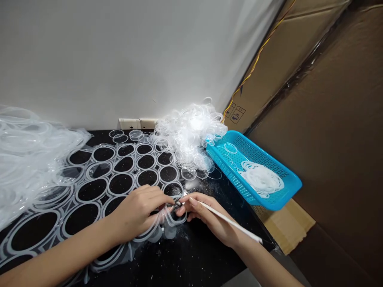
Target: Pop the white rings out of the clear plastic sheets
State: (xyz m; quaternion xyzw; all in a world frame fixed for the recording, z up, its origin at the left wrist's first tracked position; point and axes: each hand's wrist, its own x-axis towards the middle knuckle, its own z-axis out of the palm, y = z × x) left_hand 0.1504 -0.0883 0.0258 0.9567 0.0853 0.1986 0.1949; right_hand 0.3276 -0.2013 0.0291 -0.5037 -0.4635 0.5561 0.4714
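Note:
My left hand (136, 213) pinches a clear plastic ring (173, 217) at the edge of a punched clear plastic sheet (119, 183). My right hand (206, 215) holds a thin white stick (230, 221) and meets my left hand's fingers. A small dark piece (177, 205) shows between the fingertips; I cannot tell what it is. The punched sheet lies across the black table (191, 255), with round holes showing the black surface. Behind my hands rises a heap of loose clear rings (188, 135).
A blue plastic basket (239, 179) at the right holds a white coil of rings (261, 179). Crumpled clear plastic sheeting (24, 155) lies at the far left. A white wall stands behind the table, and large cardboard sheets (329, 119) and a yellow cable (254, 67) lie to the right.

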